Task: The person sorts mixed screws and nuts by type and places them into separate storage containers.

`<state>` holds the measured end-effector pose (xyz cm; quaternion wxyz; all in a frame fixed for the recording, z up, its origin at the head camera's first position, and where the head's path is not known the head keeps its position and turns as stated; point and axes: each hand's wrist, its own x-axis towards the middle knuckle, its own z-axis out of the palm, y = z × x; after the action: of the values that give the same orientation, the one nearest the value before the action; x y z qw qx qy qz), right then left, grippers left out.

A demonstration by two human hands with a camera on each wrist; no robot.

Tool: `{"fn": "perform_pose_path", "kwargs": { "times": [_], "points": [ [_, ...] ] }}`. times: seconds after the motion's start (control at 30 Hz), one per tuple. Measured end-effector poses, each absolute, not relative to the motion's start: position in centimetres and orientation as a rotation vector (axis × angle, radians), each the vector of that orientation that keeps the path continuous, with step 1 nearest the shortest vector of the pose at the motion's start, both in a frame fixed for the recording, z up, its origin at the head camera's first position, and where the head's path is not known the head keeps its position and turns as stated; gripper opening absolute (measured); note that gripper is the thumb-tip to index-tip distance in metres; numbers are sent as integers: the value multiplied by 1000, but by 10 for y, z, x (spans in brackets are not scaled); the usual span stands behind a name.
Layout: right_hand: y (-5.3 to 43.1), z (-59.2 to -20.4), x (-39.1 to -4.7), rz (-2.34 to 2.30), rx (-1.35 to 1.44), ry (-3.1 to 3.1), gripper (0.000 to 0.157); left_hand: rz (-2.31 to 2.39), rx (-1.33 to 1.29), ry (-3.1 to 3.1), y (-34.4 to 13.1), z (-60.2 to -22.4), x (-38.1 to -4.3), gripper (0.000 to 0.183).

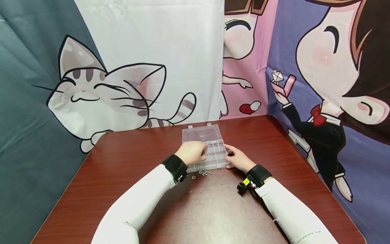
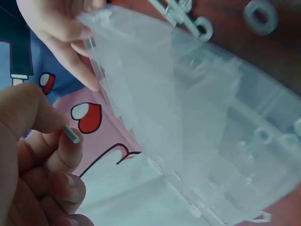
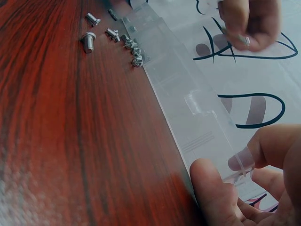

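A clear plastic compartment box (image 1: 217, 157) lies on the table, its lid (image 1: 199, 134) folded back on the far side. Over the box's left part is my left hand (image 1: 192, 151). Between thumb and forefinger it pinches a small metal screw (image 2: 72, 135), whose plain end shows in the left wrist view; its head is hidden. My right hand (image 1: 239, 159) grips the box at its right near corner, thumb in front and fingers along the side. Some small metal parts (image 2: 262, 135) show through the clear plastic.
On the brown table (image 1: 146, 203), long bolts (image 2: 176, 16) and a washer (image 2: 261, 18) lie just in front of the box. Several tiny screws (image 1: 214, 183) are scattered nearer to me. A printed cloth (image 1: 182, 40) hangs behind the table.
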<state>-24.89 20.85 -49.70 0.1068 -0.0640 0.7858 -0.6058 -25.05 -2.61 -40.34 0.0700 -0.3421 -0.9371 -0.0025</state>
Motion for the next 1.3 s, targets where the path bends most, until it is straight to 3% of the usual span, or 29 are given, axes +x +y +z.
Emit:
{"fn": "perform_pose_path", "kwargs": {
  "times": [0.27,0.87,1.13,1.3],
  "points": [
    [201,-499,-245,-1792,-169,2297,69,59,-991,-2888,-15,-408,-272,15],
    [199,-495,-245,-1788,-172,2302,68,151,-1012,-2871,-6,-428,-284,24],
    [204,-493,-246,-1781,-178,2300,69,137,-1014,-2908,-4,-419,-275,6],
    [208,-492,-248,-1788,-185,2301,69,131,-1058,-2890,-6,-414,-263,37]
  ]
}}
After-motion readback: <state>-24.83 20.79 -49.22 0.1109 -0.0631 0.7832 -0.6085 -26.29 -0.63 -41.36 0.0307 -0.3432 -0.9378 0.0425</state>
